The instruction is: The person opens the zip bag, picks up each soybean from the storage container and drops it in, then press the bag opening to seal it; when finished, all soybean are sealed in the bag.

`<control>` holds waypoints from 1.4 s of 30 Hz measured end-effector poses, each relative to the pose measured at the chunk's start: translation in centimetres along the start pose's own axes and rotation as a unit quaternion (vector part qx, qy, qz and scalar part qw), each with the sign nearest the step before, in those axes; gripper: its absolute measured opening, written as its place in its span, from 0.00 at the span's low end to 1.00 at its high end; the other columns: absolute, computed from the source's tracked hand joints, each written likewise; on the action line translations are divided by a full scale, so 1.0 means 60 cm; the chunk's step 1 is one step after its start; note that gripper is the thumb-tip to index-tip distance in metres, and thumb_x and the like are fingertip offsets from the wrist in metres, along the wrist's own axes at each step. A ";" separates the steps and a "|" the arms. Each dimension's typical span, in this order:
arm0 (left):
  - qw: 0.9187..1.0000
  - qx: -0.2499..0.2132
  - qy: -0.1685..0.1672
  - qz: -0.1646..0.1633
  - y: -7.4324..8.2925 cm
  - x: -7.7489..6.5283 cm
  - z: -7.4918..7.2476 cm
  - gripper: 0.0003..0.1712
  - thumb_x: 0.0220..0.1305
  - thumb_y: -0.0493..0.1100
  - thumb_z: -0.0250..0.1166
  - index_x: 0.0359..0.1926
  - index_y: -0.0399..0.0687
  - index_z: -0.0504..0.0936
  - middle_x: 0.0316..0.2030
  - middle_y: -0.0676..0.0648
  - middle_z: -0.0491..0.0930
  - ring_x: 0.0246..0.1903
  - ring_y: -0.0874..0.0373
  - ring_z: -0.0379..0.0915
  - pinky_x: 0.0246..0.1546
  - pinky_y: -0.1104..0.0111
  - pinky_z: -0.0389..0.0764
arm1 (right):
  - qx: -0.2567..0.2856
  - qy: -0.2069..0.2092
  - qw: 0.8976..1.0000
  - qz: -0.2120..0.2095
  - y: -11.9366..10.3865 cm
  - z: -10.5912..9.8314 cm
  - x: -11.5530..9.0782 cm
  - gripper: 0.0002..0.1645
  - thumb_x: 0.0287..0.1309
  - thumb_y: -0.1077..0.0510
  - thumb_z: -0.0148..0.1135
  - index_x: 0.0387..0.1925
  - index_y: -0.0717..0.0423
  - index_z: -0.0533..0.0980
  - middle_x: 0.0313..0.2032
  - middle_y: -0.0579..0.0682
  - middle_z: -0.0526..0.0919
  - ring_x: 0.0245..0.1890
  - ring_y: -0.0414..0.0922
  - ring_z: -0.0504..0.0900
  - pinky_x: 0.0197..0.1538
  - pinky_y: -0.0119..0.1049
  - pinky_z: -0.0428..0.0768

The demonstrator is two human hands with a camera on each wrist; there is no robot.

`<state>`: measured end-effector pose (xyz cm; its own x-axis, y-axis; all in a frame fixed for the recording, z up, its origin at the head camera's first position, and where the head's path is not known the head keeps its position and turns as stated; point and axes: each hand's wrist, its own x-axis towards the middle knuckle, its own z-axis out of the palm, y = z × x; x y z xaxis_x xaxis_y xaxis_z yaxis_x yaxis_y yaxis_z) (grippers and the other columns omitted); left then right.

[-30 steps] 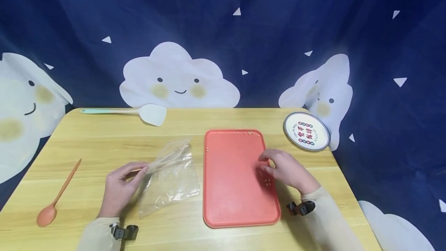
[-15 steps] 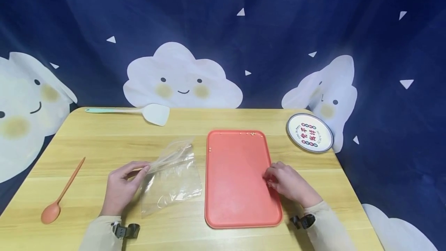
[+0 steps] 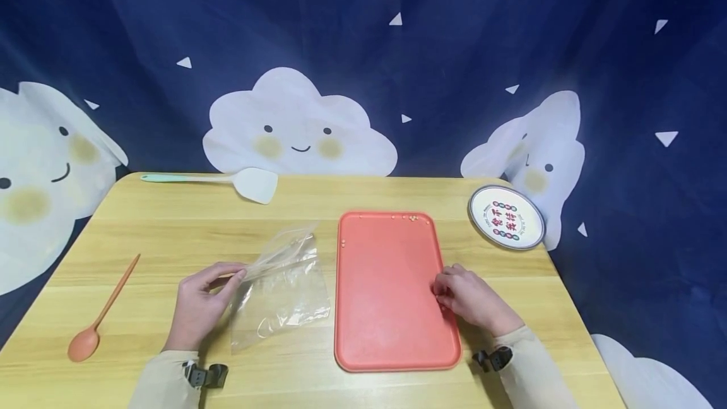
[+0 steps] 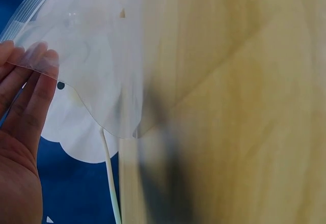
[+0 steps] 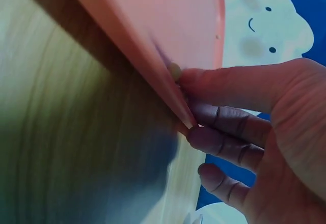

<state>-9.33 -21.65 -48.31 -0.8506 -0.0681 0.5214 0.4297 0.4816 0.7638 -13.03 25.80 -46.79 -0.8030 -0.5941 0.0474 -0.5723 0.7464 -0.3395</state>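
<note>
My left hand [image 3: 206, 298] pinches the upper edge of a clear zip bag [image 3: 289, 302], which lies at a slant on the table left of the tray. In the left wrist view the see-through film of the bag [image 4: 97, 66] spreads out from the fingertips. My right hand [image 3: 471, 298] is at the right rim of the red tray [image 3: 392, 295], thumb and fingers curled together. Up close, a small pale-yellow bean [image 5: 174, 72] shows at its thumb tip, against the inner wall of the tray. Other small beans [image 3: 413, 218] lie along the tray's far edge.
A white oval plate [image 3: 507, 217] with printed characters sits at the back right. Along the back left edge lies a white spatula [image 3: 255, 184] with a mint handle. An orange spoon [image 3: 84, 344] rests at the left. A blue cloud-print curtain [image 3: 431, 36] hangs behind.
My right hand has come down and closed its fingers over the beans at the tray's right side, which it now hides. My left hand stays on the bag.
</note>
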 end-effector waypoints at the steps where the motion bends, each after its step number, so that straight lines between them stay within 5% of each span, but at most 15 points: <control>1: 1.000 -0.001 0.000 0.001 -0.001 0.000 0.000 0.14 0.49 0.19 0.71 0.35 0.37 0.87 0.35 0.42 0.86 0.38 0.73 0.80 0.41 0.77 0.83 | 0.003 -0.001 1.000 0.003 0.000 0.000 0.000 0.12 0.49 0.67 0.72 0.28 0.49 0.77 0.30 0.39 0.75 0.33 0.40 0.71 0.33 0.36 0.78; 11: 1.000 -0.002 0.001 0.002 0.001 0.000 0.001 0.14 0.48 0.19 0.70 0.34 0.36 0.87 0.35 0.42 0.86 0.38 0.73 0.79 0.40 0.78 0.83 | 0.108 0.040 0.992 0.047 -0.017 -0.013 0.034 0.09 0.55 0.64 0.71 0.32 0.49 0.78 0.29 0.38 0.76 0.31 0.37 0.76 0.34 0.34 0.81; 21: 1.000 -0.008 0.001 0.020 0.035 0.009 0.001 0.12 0.47 0.15 0.67 0.33 0.28 0.84 0.32 0.34 0.84 0.36 0.72 0.80 0.40 0.78 0.83 | 0.195 0.076 0.978 0.008 -0.064 -0.044 0.118 0.07 0.55 0.65 0.70 0.34 0.53 0.81 0.30 0.39 0.80 0.33 0.38 0.78 0.39 0.45 0.83; 27: 1.000 -0.009 -0.001 0.015 -0.001 0.002 0.003 0.13 0.49 0.19 0.70 0.34 0.35 0.86 0.34 0.40 0.85 0.37 0.72 0.80 0.39 0.77 0.84 | 0.239 0.077 0.968 -0.008 -0.097 -0.036 0.169 0.07 0.56 0.65 0.69 0.33 0.51 0.80 0.31 0.38 0.80 0.34 0.39 0.78 0.41 0.48 0.83; 33: 1.000 -0.015 -0.004 0.000 -0.001 0.004 0.004 0.13 0.50 0.19 0.70 0.35 0.35 0.87 0.35 0.40 0.85 0.37 0.72 0.80 0.40 0.77 0.83 | 0.287 0.070 0.955 -0.001 -0.141 -0.024 0.223 0.04 0.59 0.60 0.68 0.35 0.50 0.81 0.31 0.39 0.81 0.35 0.39 0.78 0.41 0.42 0.82; 38: 1.000 -0.011 -0.004 -0.012 0.013 0.007 0.004 0.13 0.49 0.18 0.69 0.34 0.32 0.86 0.34 0.39 0.85 0.37 0.73 0.79 0.40 0.77 0.83 | 0.352 0.068 0.933 -0.008 -0.183 0.002 0.271 0.05 0.59 0.62 0.68 0.38 0.54 0.81 0.32 0.42 0.81 0.36 0.41 0.78 0.40 0.40 0.81; 42: 1.000 -0.004 -0.006 -0.002 0.044 0.013 0.002 0.12 0.48 0.16 0.68 0.33 0.28 0.84 0.33 0.36 0.84 0.37 0.73 0.79 0.40 0.77 0.83 | 0.358 0.061 0.932 -0.013 -0.215 0.024 0.300 0.05 0.59 0.61 0.69 0.38 0.52 0.82 0.33 0.40 0.81 0.36 0.39 0.78 0.38 0.33 0.81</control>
<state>-8.91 -20.32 -45.95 -0.8558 -0.0596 0.5138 0.4289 0.4736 0.7693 -19.89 5.04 -42.93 -0.8290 -0.5370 0.1560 -0.3688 0.3153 -0.8744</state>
